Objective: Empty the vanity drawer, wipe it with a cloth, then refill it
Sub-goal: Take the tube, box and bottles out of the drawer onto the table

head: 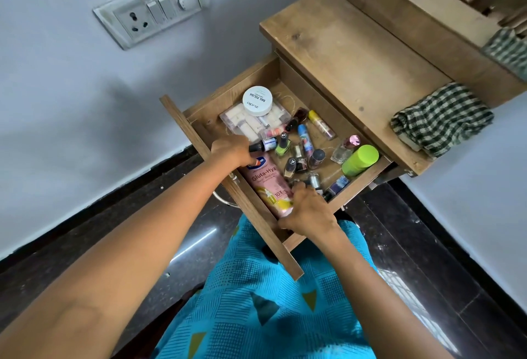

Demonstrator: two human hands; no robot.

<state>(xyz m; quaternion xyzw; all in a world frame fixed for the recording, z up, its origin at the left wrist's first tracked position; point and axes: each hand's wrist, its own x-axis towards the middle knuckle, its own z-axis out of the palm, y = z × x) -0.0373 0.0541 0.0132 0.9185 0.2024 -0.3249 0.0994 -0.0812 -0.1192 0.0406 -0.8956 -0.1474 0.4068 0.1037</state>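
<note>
The wooden vanity drawer point(228, 93) stands pulled out and holds several cosmetics. A pink lotion tube point(268, 184) lies along its front. My left hand point(232, 152) grips the tube's upper end, beside a small dark bottle. My right hand point(306, 213) curls round the tube's lower end. A white nail polish remover jar point(257, 101) sits on a clear plastic box point(251, 124) at the back. Several nail polish bottles point(296, 159), a blue tube point(305, 142) and a lime green can point(360, 160) fill the middle and right. A green checked cloth point(442, 119) lies on the vanity top.
The vanity top point(350, 53) is bare wood with a mirror point(484, 2) behind it. A switch panel point(151, 13) is on the wall at the left. Dark polished floor point(171, 216) lies below, and my blue dress point(271, 301) is under the drawer front.
</note>
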